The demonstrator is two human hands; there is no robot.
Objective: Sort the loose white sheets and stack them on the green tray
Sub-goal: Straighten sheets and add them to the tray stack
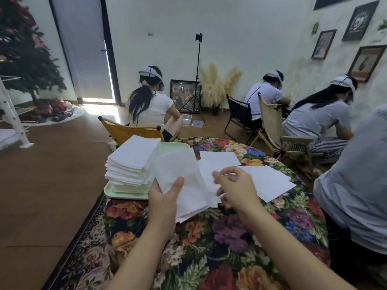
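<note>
A tall stack of white sheets [132, 162] stands on the green tray [125, 192] at the left of the flowered table. My left hand [165, 197] grips a bunch of loose white sheets [184, 181], thumb on top, held tilted just right of the tray. My right hand [234, 187] has its fingers curled at the right edge of that bunch and pinches a sheet there. Two more loose sheets lie flat on the cloth: one farther back [217, 159] and one to the right [270, 181].
The table carries a flowered cloth [230, 237]; a flowered rug lies below it on the wooden floor. A yellow chair [127, 130] stands right behind the tray. A person sits close at the right edge [356, 185]; three others sit farther back. A tripod stands by the wall.
</note>
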